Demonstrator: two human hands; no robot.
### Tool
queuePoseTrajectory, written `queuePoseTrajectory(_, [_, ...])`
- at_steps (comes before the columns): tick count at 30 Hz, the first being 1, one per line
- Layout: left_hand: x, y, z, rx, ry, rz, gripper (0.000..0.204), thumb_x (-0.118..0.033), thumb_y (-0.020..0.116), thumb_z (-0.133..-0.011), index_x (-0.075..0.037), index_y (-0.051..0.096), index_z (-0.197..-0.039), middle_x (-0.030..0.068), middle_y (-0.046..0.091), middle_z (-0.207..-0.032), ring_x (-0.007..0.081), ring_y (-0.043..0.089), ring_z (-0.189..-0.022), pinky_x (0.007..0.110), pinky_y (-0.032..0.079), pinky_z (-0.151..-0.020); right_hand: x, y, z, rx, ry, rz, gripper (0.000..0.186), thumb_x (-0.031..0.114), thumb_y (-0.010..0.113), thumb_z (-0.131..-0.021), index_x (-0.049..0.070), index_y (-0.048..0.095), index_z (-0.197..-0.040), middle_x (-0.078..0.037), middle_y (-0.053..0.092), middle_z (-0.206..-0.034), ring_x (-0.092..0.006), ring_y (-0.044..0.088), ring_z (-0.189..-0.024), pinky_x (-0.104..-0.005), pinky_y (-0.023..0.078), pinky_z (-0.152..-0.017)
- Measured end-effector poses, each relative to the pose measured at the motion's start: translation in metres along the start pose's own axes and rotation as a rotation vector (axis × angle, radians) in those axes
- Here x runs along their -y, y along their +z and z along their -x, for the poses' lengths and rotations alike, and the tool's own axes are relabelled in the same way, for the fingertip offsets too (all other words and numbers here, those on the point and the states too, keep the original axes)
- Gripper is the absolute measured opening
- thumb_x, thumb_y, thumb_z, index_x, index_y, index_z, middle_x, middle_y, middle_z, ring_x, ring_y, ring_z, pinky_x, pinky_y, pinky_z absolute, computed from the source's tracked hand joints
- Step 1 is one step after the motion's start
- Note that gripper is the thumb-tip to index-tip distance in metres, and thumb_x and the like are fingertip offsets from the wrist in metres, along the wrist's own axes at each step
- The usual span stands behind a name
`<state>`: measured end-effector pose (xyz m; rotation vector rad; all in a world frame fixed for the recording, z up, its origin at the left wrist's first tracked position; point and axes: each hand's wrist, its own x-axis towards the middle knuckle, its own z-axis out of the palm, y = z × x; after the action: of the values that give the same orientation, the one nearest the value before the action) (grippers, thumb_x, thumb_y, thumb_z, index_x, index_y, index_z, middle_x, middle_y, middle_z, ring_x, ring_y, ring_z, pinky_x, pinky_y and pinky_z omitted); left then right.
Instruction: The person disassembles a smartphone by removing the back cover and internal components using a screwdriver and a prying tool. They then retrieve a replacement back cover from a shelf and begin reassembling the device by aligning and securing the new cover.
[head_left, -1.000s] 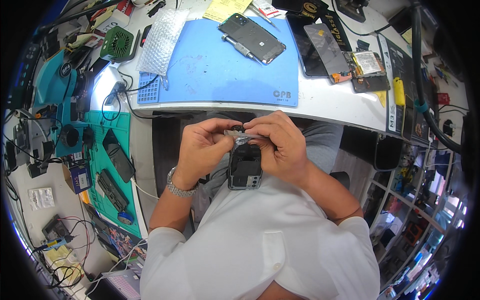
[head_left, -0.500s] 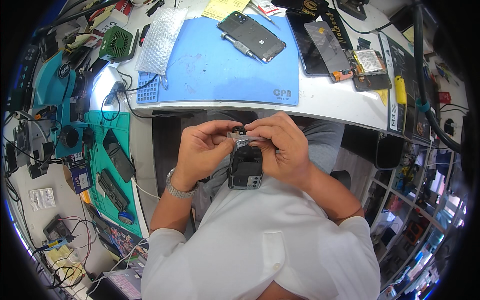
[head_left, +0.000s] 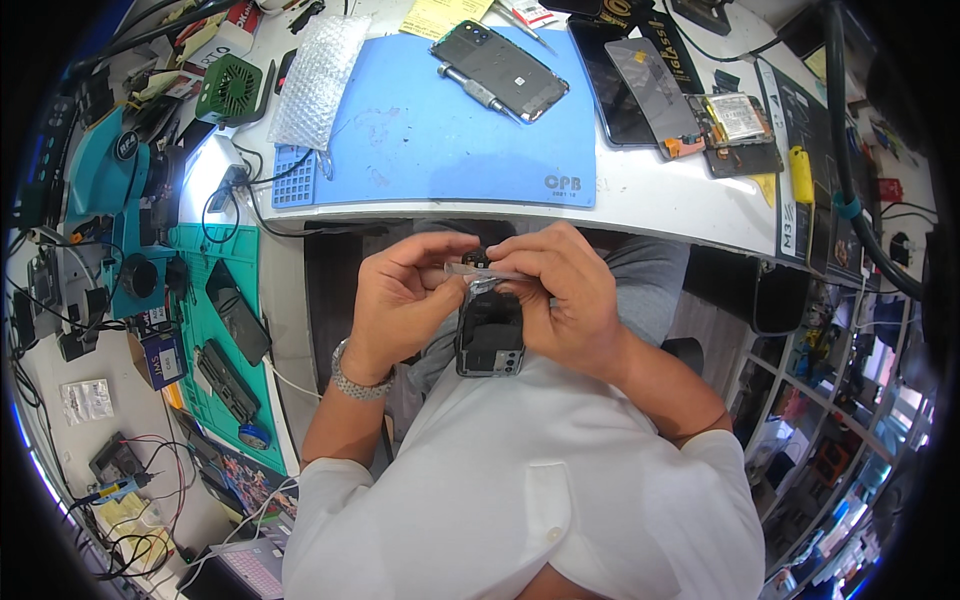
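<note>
A dark phone housing, with its back off or open, is held over my lap, its camera-lens end toward me. Across its far part lies a crumpled strip of clear, silvery plastic film. My left hand is closed, thumb and bent fingers pinching the film's left end, its index finger stretched toward the far end of the phone. My right hand is closed around the phone's right side, its fingers also pressing on the film. A small black part shows between the fingertips; its kind is unclear.
Ahead is a white bench with a blue mat, holding another opened phone, a screwdriver and bubble wrap. Screens and a battery lie right. A green mat with phone parts and a teal microscope stand left.
My left index finger has lifted slightly away from the far end of the phone. The film has shifted a little left; the phone stays nearly in place.
</note>
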<state>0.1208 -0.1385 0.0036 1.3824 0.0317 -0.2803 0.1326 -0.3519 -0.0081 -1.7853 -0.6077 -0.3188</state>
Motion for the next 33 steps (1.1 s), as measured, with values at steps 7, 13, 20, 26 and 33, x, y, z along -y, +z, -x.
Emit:
queuePoseTrajectory(7, [0.012, -0.011, 0.002, 0.124, 0.195, -0.12, 0.02, 0.01, 0.069, -0.096, 0.008, 0.069, -0.116, 0.0116, 0.075, -0.106, 0.0129, 0.073, -0.098, 0.026, 0.06, -0.085, 0.0, -0.002, 0.0, 0.014, 0.007, 0.009, 0.033, -0.016, 0.073, -0.075, 0.001, 0.07, -0.103, -0.012, 0.073, -0.105, -0.0292, 0.068, -0.091, -0.0359, 0.056, -0.073])
queuePoseTrajectory(13, [0.01, -0.02, 0.0, 0.179, 0.201, -0.18, 0.018, 0.009, 0.069, -0.097, 0.007, 0.069, -0.115, 0.0102, 0.076, -0.106, 0.011, 0.072, -0.095, 0.025, 0.06, -0.082, 0.0, 0.001, 0.0, -0.004, 0.018, -0.018, 0.033, -0.017, 0.072, -0.075, 0.001, 0.07, -0.103, -0.012, 0.073, -0.106, -0.029, 0.068, -0.091, -0.0359, 0.056, -0.073])
queuePoseTrajectory(20, [0.004, -0.017, -0.001, 0.134, 0.097, -0.091, 0.02, 0.01, 0.069, -0.096, 0.007, 0.068, -0.115, 0.0096, 0.073, -0.105, 0.0115, 0.072, -0.097, 0.023, 0.06, -0.083, 0.002, 0.002, -0.002, 0.013, 0.011, -0.01, 0.034, -0.018, 0.072, -0.075, 0.001, 0.07, -0.103, -0.013, 0.073, -0.106, -0.0296, 0.068, -0.091, -0.0362, 0.056, -0.073])
queuePoseTrajectory(26, [0.004, -0.02, 0.0, 0.094, 0.027, -0.035, 0.035, 0.015, 0.067, -0.09, 0.009, 0.066, -0.125, 0.0162, 0.071, -0.117, 0.0153, 0.073, -0.103, 0.024, 0.061, -0.086, 0.003, 0.004, -0.003, 0.019, 0.005, -0.006, 0.035, -0.018, 0.072, -0.072, 0.0, 0.07, -0.102, -0.013, 0.072, -0.106, -0.0293, 0.067, -0.089, -0.0361, 0.056, -0.072])
queuePoseTrajectory(33, [0.005, -0.021, -0.002, 0.081, -0.053, -0.054, 0.037, 0.015, 0.067, -0.089, 0.014, 0.067, -0.126, 0.0197, 0.073, -0.121, 0.0179, 0.075, -0.102, 0.025, 0.062, -0.085, 0.003, 0.006, -0.005, 0.022, -0.008, 0.002, 0.036, -0.019, 0.07, -0.071, -0.001, 0.07, -0.102, -0.013, 0.072, -0.106, -0.0294, 0.066, -0.088, -0.0353, 0.056, -0.071])
